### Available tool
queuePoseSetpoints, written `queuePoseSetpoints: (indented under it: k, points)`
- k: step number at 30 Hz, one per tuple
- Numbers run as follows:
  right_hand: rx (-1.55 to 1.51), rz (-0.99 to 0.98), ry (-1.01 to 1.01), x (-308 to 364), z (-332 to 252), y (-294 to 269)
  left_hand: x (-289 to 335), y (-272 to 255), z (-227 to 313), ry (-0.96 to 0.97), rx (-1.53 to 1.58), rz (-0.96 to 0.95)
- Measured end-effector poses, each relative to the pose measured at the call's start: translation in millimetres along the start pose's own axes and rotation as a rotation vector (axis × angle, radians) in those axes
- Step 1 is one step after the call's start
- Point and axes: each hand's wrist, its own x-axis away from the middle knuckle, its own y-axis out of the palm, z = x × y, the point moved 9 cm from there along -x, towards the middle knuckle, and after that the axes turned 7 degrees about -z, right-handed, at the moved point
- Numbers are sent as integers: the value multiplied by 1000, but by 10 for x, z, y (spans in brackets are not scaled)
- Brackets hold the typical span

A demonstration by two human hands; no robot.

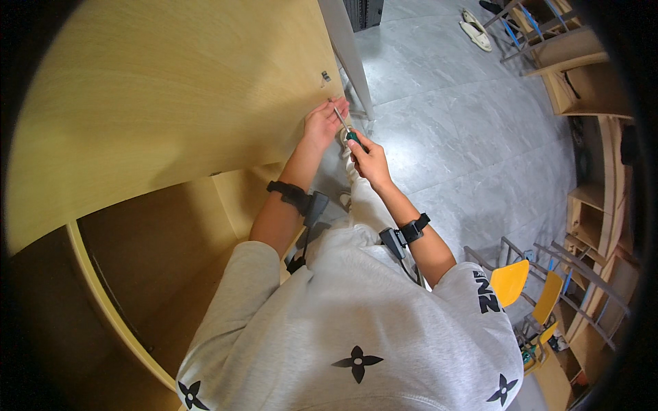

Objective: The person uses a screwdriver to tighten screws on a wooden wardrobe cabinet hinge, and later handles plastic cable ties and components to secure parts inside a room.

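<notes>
In my right hand (371,163) is a screwdriver with a dark green handle (354,139), the fingers wrapped round it. Its thin metal shaft (340,118) points up and left, away from me. My left hand (325,123) is turned palm up beside the tip, fingers stretched out and partly apart. The tip lies over those fingers; whether a small piece sits there is too fine to make out. Just beyond my left hand, a small metal fitting (325,77) is on the edge area of a large pale wooden panel (171,89).
Below the panel is an open wooden compartment (164,253). A grey leg (353,61) stands past the panel's edge. Yellow chairs (510,282) and wooden shelving (589,205) line the right. Pale shoes (475,31) lie on the grey tiled floor (473,130).
</notes>
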Motion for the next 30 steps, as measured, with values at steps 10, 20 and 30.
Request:
queuePoseSetpoints:
  k: [10,20,30]
  points:
    - [-104,-18,54,9,64,-10,-15,2,5,-21,-7,-21]
    - [858,308,-554,154,-489,-33,-36,25,-48,-47,71,9]
    - [1064,329,-392,126,-403,55,-51,14,-3,-46,87,-64]
